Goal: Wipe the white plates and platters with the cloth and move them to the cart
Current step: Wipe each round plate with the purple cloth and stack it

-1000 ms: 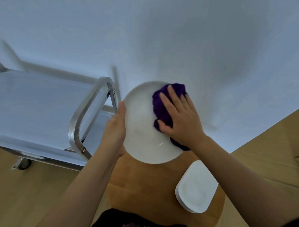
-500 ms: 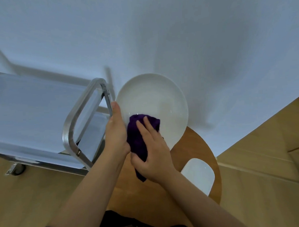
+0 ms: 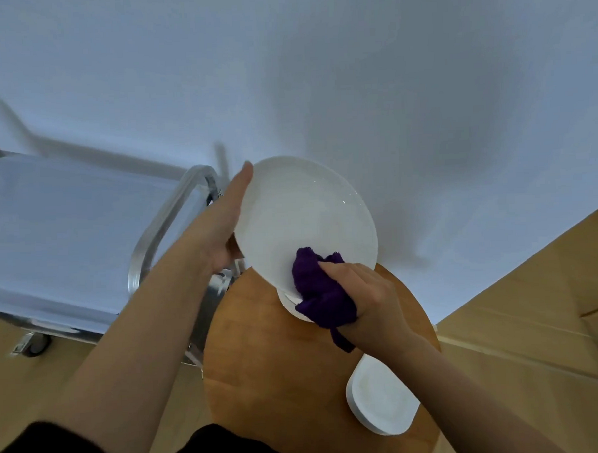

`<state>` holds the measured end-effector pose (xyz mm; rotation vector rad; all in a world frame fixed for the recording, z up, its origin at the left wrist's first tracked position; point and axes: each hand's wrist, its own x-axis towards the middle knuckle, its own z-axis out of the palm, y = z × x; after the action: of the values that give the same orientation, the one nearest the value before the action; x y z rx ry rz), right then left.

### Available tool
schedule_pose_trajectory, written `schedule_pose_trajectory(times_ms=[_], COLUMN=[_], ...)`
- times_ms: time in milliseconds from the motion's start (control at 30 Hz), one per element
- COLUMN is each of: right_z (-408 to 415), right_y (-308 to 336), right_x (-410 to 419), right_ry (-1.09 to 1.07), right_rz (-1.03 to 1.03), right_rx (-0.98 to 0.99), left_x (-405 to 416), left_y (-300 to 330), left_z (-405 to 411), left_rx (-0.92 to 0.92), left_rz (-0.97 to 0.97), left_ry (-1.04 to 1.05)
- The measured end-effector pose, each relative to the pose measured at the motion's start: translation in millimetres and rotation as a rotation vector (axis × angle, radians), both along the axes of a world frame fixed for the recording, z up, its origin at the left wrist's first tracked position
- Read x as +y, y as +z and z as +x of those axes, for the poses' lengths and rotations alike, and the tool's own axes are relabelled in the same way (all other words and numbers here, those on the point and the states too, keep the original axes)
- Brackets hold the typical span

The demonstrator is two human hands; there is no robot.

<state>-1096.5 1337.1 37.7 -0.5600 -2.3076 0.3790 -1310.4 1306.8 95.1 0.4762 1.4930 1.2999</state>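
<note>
My left hand (image 3: pixel 222 222) grips the left rim of a round white plate (image 3: pixel 304 212), held tilted in the air over the far edge of the round wooden table (image 3: pixel 269 371). My right hand (image 3: pixel 369 291) clutches a bunched purple cloth (image 3: pixel 321 290) pressed against the plate's lower right rim. Under the cloth another white dish (image 3: pixel 290 303) shows on the table, mostly hidden. A stack of white rounded-square platters (image 3: pixel 380 401) sits at the table's near right edge. The metal cart (image 3: pixel 67 216) stands to the left, its top shelf bare.
A white wall (image 3: pixel 352 70) fills the background. The cart's tubular handle (image 3: pixel 167 225) rises close beside my left forearm. One cart wheel (image 3: pixel 32 346) rests on the wooden floor (image 3: pixel 534 318), which extends right of the table.
The plate has tipped and shifted right. My right hand with the cloth slid from the plate's lower left to its lower right rim. My left hand moved higher along the left rim.
</note>
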Motion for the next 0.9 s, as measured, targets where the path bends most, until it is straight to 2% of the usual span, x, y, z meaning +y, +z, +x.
schedule_pose_trajectory(times_ms=[67,100,167,233,267,367,400,500,567,667,733,800,833,900], right_z=[1,2,5,8,8,9,10,16,20,25,20,5,-6,-26], right_y=[20,27,37,40,41,29,25,7,2,-5,7,25,34,46], right_x=[-2,0,8,18,20,24,25,29,29,32,33,30,28,26], right_ry=[-0.093,-0.107,0.002,0.165,0.2,0.186,0.196,0.167,-0.038,-0.445,-0.378,-0.144,-0.051,-0.001], right_rz=[-0.482,-0.718,-1.081,-1.335,-1.414,-1.512,-1.525,-1.563,-1.512,-1.236,-1.058,-0.782,-0.614,-0.301], right_rx=[0.059,0.154,0.454,0.698,0.743,0.704,0.696,0.726,0.658,0.532,0.602,0.563,0.41,-0.041], left_x=[0,0,6,14,17,23,23,21,19,14,13,14,15,17], left_y=[8,9,2,-18,-29,-57,-62,-71,-70,-56,-46,-36,-31,-25], left_z=[-9,-11,-8,1,6,21,22,17,12,1,1,9,17,32], left_rx=[0.068,0.078,0.094,0.136,0.09,-0.351,-0.428,-0.306,-0.195,0.082,0.34,0.613,0.727,0.87], left_rz=[0.021,0.047,0.113,0.106,0.082,0.064,0.049,0.001,-0.008,-0.019,0.02,0.033,0.039,0.079], left_ry=[-0.143,-0.162,-0.081,0.062,0.128,0.253,0.334,0.559,0.58,0.603,0.547,0.443,0.385,0.284])
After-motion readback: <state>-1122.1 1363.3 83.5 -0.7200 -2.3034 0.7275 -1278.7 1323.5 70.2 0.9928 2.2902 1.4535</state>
